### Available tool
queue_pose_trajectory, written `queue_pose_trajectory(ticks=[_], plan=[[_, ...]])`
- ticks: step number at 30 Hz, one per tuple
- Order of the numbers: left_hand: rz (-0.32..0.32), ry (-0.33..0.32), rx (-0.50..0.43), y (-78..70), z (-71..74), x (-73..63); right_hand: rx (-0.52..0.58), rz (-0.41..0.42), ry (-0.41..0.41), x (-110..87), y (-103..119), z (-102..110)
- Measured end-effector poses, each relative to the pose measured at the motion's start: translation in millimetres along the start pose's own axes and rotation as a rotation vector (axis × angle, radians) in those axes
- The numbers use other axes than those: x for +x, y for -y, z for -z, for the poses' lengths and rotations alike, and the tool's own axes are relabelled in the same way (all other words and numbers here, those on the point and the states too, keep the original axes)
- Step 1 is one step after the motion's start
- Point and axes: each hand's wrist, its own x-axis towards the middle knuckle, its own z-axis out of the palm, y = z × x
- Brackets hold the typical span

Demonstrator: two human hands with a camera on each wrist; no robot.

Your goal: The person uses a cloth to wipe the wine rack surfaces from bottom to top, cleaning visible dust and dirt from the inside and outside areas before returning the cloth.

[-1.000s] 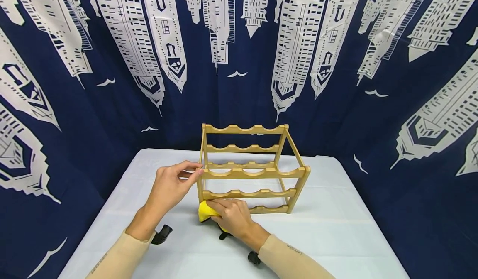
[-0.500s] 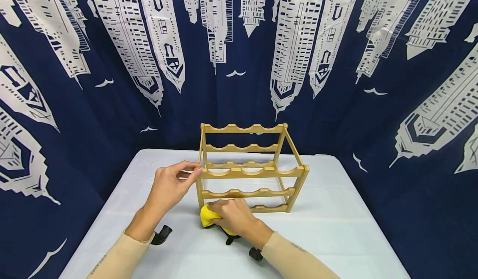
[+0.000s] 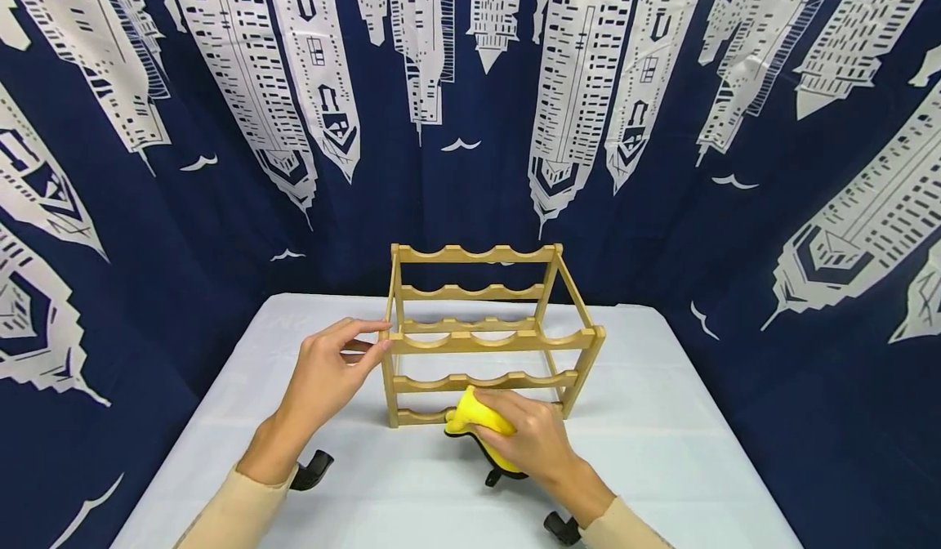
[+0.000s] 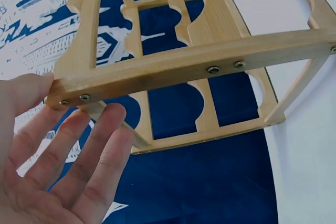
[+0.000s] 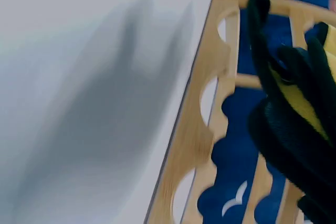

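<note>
A light wooden wine rack [image 3: 485, 341] with scalloped rails stands on the white-covered table. My left hand [image 3: 331, 369] pinches its front left upper corner between thumb and fingers; in the left wrist view the thumb lies at the end of the side bar [image 4: 157, 72], the other fingers spread below. My right hand [image 3: 532, 435] grips a soft yellow and dark fabric piece [image 3: 478, 412] close in front of the lowest front rail. From the right wrist, the dark side of the fabric piece [image 5: 286, 129] shows several finger-like ends and hides the right hand.
White cloth covers the table [image 3: 662, 467]. Behind and beside it hangs a navy curtain [image 3: 470, 198] printed with white buildings. Black wrist mounts [image 3: 312, 470] show under both forearms.
My right hand has moved to the right along the rack's lower front with the fabric piece, away from the left post. The left hand keeps its pinch on the corner.
</note>
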Motion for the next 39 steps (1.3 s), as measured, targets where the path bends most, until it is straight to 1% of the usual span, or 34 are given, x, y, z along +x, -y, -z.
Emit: queue_pose_trajectory(ticks=[1, 3, 5, 9, 11, 14, 16, 17, 19, 20, 24, 26, 28, 30, 32, 35, 39], plan=[[-0.004, 0.003, -0.003, 0.3, 0.8, -0.3, 0.004, -0.002, -0.033, -2.4, -2, 6], [-0.019, 0.001, -0.018, 0.7, 1.4, -1.2, 0.012, -0.005, -0.124, -7.5, -10, 20], [-0.033, 0.003, -0.037, 0.8, 1.1, -2.0, -0.006, -0.013, -0.221, -11.5, -16, 33], [-0.062, 0.013, -0.074, -0.6, -1.9, -3.2, -0.051, -0.035, -0.443, -13.3, -24, 59], [-0.073, 0.02, -0.076, -0.9, -3.3, -2.8, -0.068, -0.054, -0.573, -11.0, -26, 69], [-0.086, 0.022, -0.076, -0.5, -4.7, -0.6, -0.078, -0.124, -0.759, -9.0, -31, 80], [-0.089, 0.021, -0.076, 0.4, -5.4, 1.4, -0.077, -0.201, -0.825, -9.9, -37, 84], [-0.088, 0.02, -0.075, 0.7, -5.6, 2.5, -0.073, -0.244, -0.83, -11.0, -41, 85], [-0.086, 0.016, -0.082, 1.6, -6.3, 4.3, -0.07, -0.344, -0.784, -13.8, -49, 86], [-0.086, 0.013, -0.086, 2.1, -6.9, 5.2, -0.076, -0.393, -0.743, -15.0, -52, 86], [-0.097, 0.012, -0.092, 3.5, -8.3, 6.9, -0.174, -0.566, -0.561, -18.4, -61, 81], [-0.108, 0.015, -0.085, 4.3, -8.5, 7.1, -0.226, -0.634, -0.494, -19.1, -63, 77], [-0.118, 0.016, -0.072, 5.0, -8.0, 6.8, -0.256, -0.69, -0.433, -20.6, -63, 73], [-0.124, 0.013, -0.063, 5.6, -7.6, 6.3, -0.262, -0.73, -0.368, -23.8, -64, 69], [-0.13, 0.012, -0.06, 5.7, -7.4, 5.5, -0.259, -0.751, -0.321, -29.2, -65, 66], [-0.134, 0.015, -0.054, 5.0, -7.5, 4.6, -0.237, -0.759, -0.277, -38.6, -68, 65], [-0.132, 0.003, -0.043, 4.0, -7.9, 3.5, -0.209, -0.739, -0.229, -47.8, -74, 66]])
